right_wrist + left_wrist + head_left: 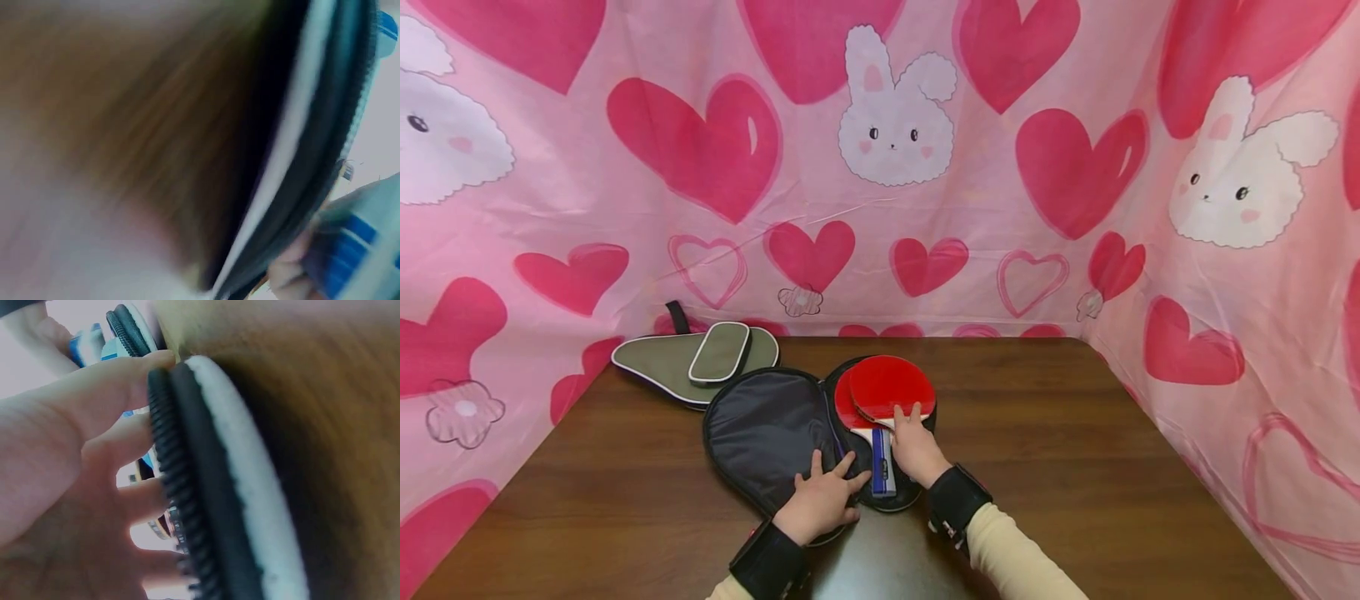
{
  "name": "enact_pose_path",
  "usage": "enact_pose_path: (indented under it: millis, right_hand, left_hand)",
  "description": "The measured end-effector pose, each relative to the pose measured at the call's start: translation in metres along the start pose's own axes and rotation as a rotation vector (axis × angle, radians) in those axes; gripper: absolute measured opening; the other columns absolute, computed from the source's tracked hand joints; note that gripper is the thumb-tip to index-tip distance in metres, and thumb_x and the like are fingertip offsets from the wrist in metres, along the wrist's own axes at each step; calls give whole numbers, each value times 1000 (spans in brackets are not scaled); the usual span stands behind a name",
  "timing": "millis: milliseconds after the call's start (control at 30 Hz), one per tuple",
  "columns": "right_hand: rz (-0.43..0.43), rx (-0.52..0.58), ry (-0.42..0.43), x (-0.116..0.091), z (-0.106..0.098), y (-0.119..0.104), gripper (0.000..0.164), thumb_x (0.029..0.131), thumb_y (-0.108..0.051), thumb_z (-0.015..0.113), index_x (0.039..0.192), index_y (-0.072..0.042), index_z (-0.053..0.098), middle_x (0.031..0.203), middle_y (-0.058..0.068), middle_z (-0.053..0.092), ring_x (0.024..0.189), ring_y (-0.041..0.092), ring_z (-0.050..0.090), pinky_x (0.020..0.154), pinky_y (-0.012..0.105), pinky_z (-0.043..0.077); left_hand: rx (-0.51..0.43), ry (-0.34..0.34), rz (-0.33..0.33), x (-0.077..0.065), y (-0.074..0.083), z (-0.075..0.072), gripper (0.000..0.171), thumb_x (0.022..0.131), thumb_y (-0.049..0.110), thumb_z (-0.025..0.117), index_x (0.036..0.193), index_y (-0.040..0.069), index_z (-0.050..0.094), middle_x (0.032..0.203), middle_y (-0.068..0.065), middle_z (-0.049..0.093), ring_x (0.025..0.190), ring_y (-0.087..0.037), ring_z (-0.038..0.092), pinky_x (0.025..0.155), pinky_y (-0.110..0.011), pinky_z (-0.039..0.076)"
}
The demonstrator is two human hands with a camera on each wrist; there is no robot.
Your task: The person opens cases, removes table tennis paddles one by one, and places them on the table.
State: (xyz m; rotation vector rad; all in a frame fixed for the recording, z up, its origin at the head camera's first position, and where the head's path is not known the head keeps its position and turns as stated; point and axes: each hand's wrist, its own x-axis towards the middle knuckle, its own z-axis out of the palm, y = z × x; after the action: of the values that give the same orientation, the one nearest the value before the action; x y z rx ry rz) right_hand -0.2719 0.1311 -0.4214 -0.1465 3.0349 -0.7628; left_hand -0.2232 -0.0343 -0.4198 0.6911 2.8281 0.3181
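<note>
An unzipped paddle case lies opened flat, its black lining [767, 425] facing up on the left half. In the right half lie two red-faced table tennis paddles, overlapping. The lower paddle's blue-and-white handle [883, 467] points toward the person. My right hand [919, 450] holds the upper paddle [895, 385] by its handle, with fingertips reaching onto the blade's base. A blue-striped handle [359, 250] shows beside the fingers in the right wrist view. My left hand [822, 502] rests with spread fingers on the case near its fold; the zipper edge [178, 462] runs past its fingers in the left wrist view.
Behind and to the left lies a closed olive-green paddle case [658, 358] with white piping, a small front pocket and a black strap. The brown wooden table [1037, 433] extends to a pink curtain [970, 208] printed with hearts and rabbits at the back and sides.
</note>
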Motion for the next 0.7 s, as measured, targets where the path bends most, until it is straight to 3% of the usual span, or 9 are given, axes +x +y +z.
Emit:
enact_pose_path:
  millis: [100, 267, 467, 700]
  right_hand:
    - [-40, -51, 45, 1, -7, 8, 44, 93, -5, 59, 133, 9, 52, 136, 39, 42, 103, 46, 62, 82, 50, 51]
    - [-112, -13, 18, 1, -22, 30, 45, 94, -8, 59, 136, 4, 52, 140, 32, 44, 123, 45, 49, 92, 54, 44]
    - [-262, 1, 105, 1, -39, 69, 42, 91, -1, 61, 132, 5, 56, 138, 33, 45, 117, 46, 53, 93, 53, 44]
    - [-164, -63, 107, 2, -82, 135, 42, 93, 0, 57, 133, 10, 52, 136, 38, 42, 121, 51, 48, 95, 56, 40]
  left_hand:
    - [-8, 3, 0, 3, 1, 0, 49, 82, 27, 77, 128, 16, 65, 142, -15, 49, 125, -63, 32, 85, -73, 38]
    - [-14, 12, 15, 3, -1, 4, 49, 82, 27, 77, 127, 16, 65, 141, -15, 49, 125, -62, 32, 85, -73, 38]
    - [-24, 22, 15, -2, -10, 5, 48, 82, 24, 77, 127, 15, 65, 142, -16, 48, 125, -63, 32, 83, -74, 38]
    - [-30, 29, 30, 1, -9, 7, 48, 81, 25, 77, 127, 15, 65, 141, -16, 49, 124, -63, 32, 84, -74, 37]
